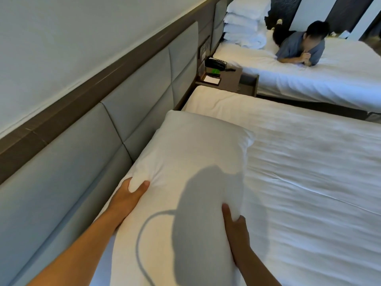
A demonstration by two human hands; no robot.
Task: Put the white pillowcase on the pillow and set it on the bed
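White cotton covers the pillow [191,162], which is seen fully inside the white pillowcase and lying lengthwise on the bed [309,172], along the padded grey headboard [144,83]. The pillow's long left edge lies next to the headboard panels; its far end points toward the nightstand [224,79]. The left hand [128,195] is observed at the pillow's left edge, with the thumb pressed on top and the fingers curled under, so that a fold of the case is clamped between them. The right hand [235,228] is placed on the pillow's right side, with the thumb on top and apart from the other fingers, which wrap the edge; the fabric is gripped there as well. Both forearms are extended from the lower edge of the view. A dark shadow with a looped cord outline is cast across the near half of the pillow. The sheet on the bed is white and lightly creased. On the nightstand a black telephone [216,64] and a white notepad [211,79] are noted. Beyond it, a second bed [309,79] is recorded, on which a person in a blue-grey top [301,48] is lying prone, beside a stack of white pillows [245,21].
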